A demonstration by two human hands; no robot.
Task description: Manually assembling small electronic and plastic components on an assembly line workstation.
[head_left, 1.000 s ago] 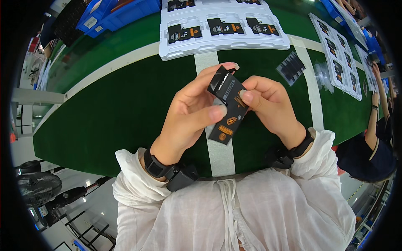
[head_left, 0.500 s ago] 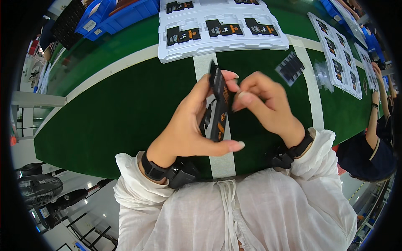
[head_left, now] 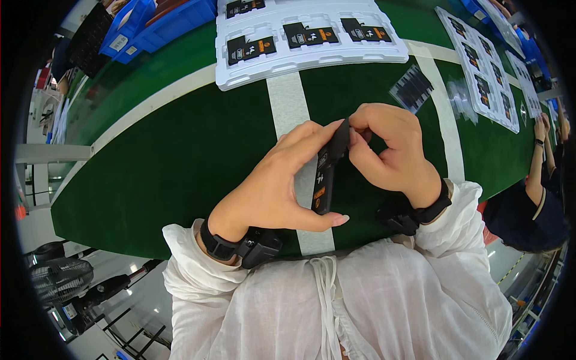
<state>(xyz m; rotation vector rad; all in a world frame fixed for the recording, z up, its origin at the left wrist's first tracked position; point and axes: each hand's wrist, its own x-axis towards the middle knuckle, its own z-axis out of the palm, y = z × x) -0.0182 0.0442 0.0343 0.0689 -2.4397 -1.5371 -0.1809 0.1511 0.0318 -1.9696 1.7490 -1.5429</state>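
My left hand point(head_left: 270, 180) grips a flat black battery point(head_left: 324, 177) with orange and white markings. It stands on edge between the thumb and the fingers, above the green table mat point(head_left: 150, 174). At the battery's far upper edge, the thumb and index finger of my right hand point(head_left: 393, 150) are pinched together. Whatever lies between those fingertips is hidden. Beyond both hands is a white moulded tray point(head_left: 312, 64) holding several similar L-shaped black batteries in its pockets.
Right of the tray lie a clear sheet with dark strips point(head_left: 411, 89) and crumpled clear plastic point(head_left: 461, 102). Another white battery tray point(head_left: 501, 124) is farther right, near a co-worker's arm point(head_left: 533, 165). Blue bins point(head_left: 174, 33) stand at far left. A black fan point(head_left: 60, 270) is lower left.
The battery has turned in my left hand, showing another face, and shifted slightly right. My right hand's pinched fingers now meet its far edge.
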